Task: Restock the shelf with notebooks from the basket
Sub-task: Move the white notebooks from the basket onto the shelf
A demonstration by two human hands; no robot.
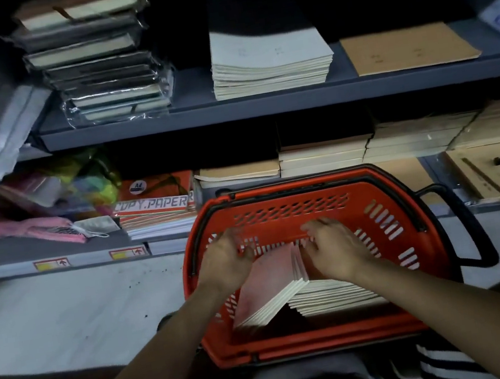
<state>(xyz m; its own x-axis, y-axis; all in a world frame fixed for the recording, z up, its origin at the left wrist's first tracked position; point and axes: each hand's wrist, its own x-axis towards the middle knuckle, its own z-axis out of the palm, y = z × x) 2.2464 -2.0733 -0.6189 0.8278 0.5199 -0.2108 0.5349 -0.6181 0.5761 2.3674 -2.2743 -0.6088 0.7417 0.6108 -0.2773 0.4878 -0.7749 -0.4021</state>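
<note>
A red plastic basket (290,209) sits on the floor in front of the shelves. Inside it lies a stack of notebooks (333,298) with cream page edges. A small bundle of pink-covered notebooks (266,287) is tilted up off the stack's left side. My left hand (226,259) grips the bundle's far left edge. My right hand (335,249) rests with fingers curled on the stack, touching the bundle's right edge. The grey shelf (262,104) above holds a white notebook pile (268,63) and a thin brown one (409,47).
Wrapped dark books (99,59) stack at the upper shelf's left. The lower shelf holds copy paper packs (156,203), brown notebook piles (365,146), pink cloth (24,229) and cardboard envelopes (499,174). The basket's black handle (470,221) juts right. Pale floor lies at left.
</note>
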